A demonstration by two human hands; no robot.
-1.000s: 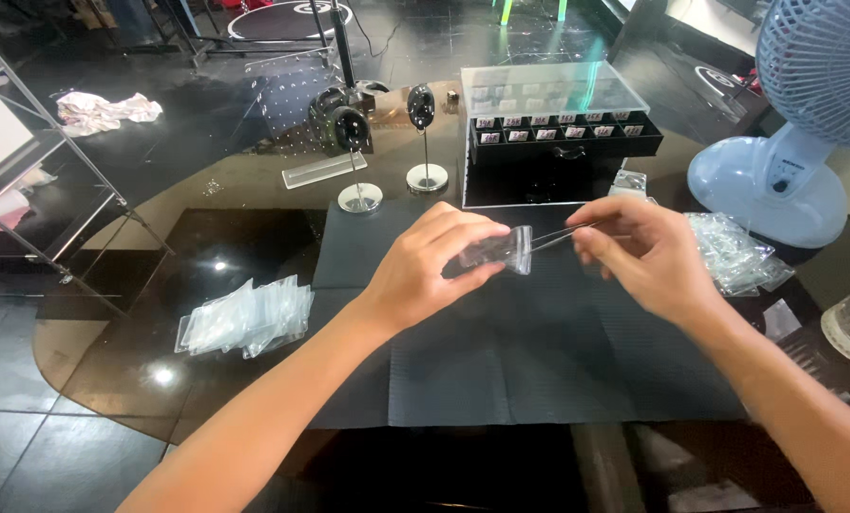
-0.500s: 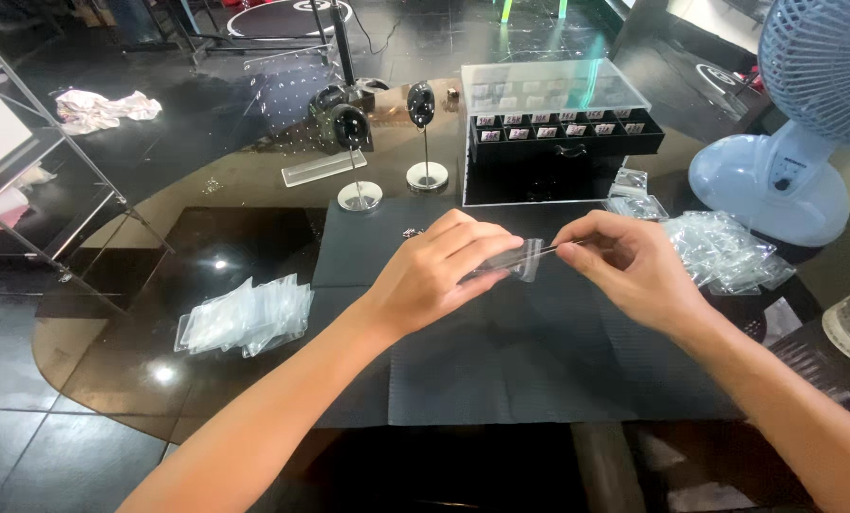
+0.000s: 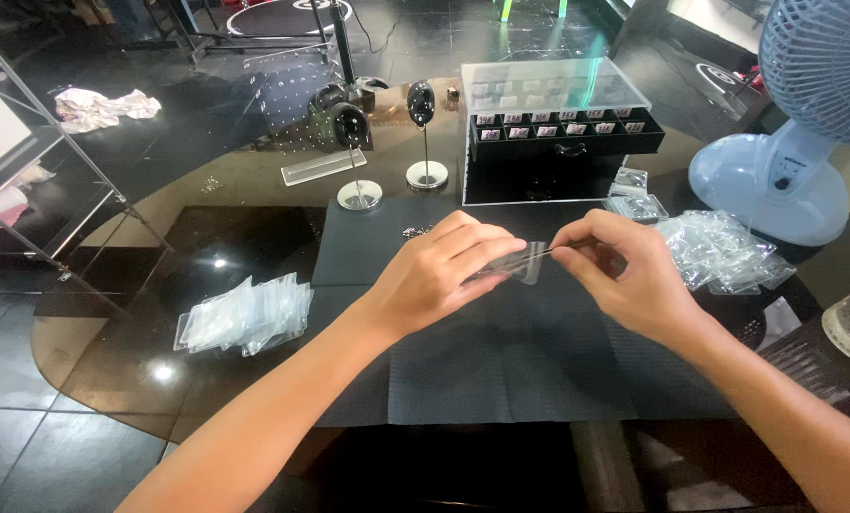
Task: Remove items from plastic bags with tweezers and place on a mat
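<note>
Left hand (image 3: 444, 271) pinches a small clear bag (image 3: 518, 263); right hand (image 3: 624, 271) grips something thin, perhaps wire, barely visible. Behind the bag: black display case (image 3: 558, 142), two stands (image 3: 360, 195).

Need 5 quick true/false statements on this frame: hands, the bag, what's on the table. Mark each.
1. Both hands hold one small clear bag between them. True.
2. The left hand rests flat on the mat. False: it is raised, fingers pinching the bag.
3. A pile of clear bags lies left of the dark mat. True.
4. The fan stands at the table's left edge. False: it is at the right.
5. The right hand is empty. False: it pinches the bag's end.
</note>
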